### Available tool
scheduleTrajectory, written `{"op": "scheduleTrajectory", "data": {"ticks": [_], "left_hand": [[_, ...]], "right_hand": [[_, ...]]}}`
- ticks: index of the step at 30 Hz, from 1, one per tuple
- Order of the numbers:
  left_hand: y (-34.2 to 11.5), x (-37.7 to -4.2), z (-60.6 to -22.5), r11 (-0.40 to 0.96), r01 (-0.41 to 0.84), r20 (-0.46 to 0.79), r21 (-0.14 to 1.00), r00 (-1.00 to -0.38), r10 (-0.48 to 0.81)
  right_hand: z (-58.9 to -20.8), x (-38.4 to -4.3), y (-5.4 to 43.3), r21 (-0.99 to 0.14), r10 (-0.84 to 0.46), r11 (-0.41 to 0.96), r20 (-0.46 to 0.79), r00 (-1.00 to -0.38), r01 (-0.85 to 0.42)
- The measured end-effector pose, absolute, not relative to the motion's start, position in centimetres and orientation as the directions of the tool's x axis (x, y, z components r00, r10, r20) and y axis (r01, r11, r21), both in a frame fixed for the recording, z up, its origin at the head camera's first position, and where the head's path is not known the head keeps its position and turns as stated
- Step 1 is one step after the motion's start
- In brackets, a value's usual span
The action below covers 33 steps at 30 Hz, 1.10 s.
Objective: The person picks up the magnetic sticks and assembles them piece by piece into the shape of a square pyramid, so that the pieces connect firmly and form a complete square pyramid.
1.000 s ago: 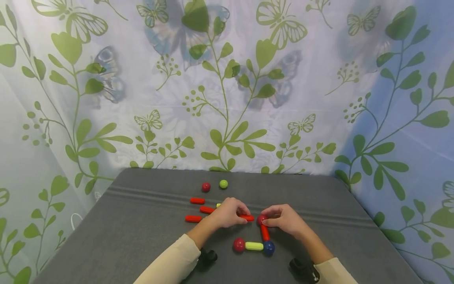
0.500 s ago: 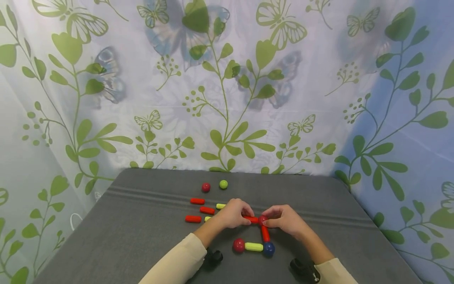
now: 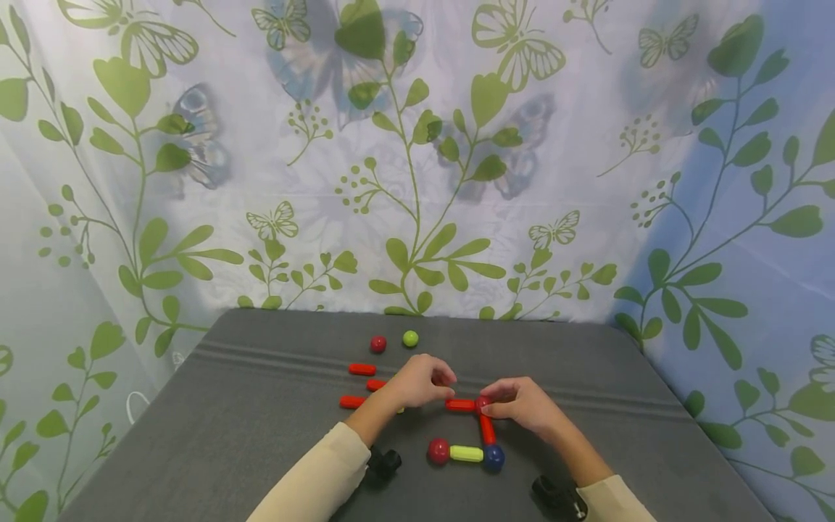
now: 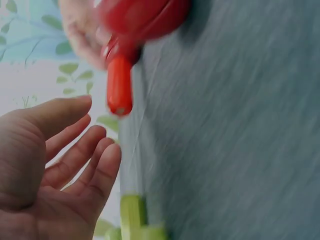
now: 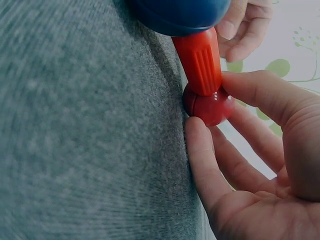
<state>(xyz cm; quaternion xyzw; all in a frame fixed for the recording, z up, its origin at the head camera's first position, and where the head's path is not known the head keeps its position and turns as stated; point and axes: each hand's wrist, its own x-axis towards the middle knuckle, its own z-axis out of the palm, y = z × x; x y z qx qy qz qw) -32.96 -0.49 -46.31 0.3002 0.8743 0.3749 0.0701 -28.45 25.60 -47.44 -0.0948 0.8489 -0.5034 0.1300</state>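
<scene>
In the head view my right hand pinches a dark red ball between thumb and fingers; the right wrist view shows that ball up close. A red rod extends left from the ball. Another red rod links it to a blue ball. From there a yellow-green rod runs left to a second red ball. My left hand hovers just left of the first rod, fingers loosely bent and apart from it, holding nothing; the left wrist view shows this gap.
Loose red rods lie on the grey table to the left, some partly behind my left arm. A loose red ball and a lime ball sit farther back. A patterned curtain hangs behind the table.
My left hand brought the red rod right until it met the red ball, then let go and drew back left. The right hand has stayed on the ball.
</scene>
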Motion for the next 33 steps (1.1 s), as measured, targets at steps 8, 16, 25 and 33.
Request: {"op": "scheduleTrajectory", "data": {"ticks": [8,16,25,33], "left_hand": [[-2.7,-35.8,-46.2,0.551,0.4,0.19,0.733,-0.897,0.399],[-2.9,-37.9,-46.7,0.558,0.312,0.24,0.769,-0.95,0.201],[-2.5,-38.8,-46.8,0.571,0.223,0.227,0.79,-0.972,0.065],[-2.1,-39.8,-47.2,0.618,0.163,0.163,0.769,-0.985,0.057]], "right_hand": [[-47.7,-28.4,25.8,-0.88,-0.285,0.475,-0.127,-0.95,-0.024],[-47.8,-28.3,25.8,-0.879,-0.286,0.475,-0.109,-0.952,-0.042],[-47.7,-28.3,25.7,-0.888,-0.302,0.457,-0.108,-0.947,-0.044],[-47.6,-28.3,25.7,-0.893,-0.3,0.449,-0.118,-0.947,-0.031]]}}
